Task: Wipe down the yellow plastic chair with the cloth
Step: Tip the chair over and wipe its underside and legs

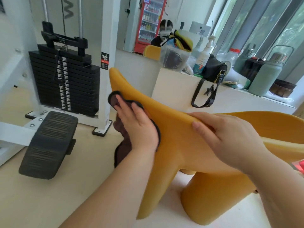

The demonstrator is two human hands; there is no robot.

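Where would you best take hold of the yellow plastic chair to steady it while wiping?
Likely the yellow plastic chair's thin top rim, from above, as the right hand grips it: fingers can wrap over that edge, away from the left hand's brown cloth.

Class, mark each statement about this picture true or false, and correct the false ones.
1. The left hand presses the cloth against the yellow chair. True.
2. The right hand holds a spray bottle. False: it grips the chair's rim.
3. The cloth is white. False: it is dark brown.
4. A black handbag sits on the ledge behind the chair. True.
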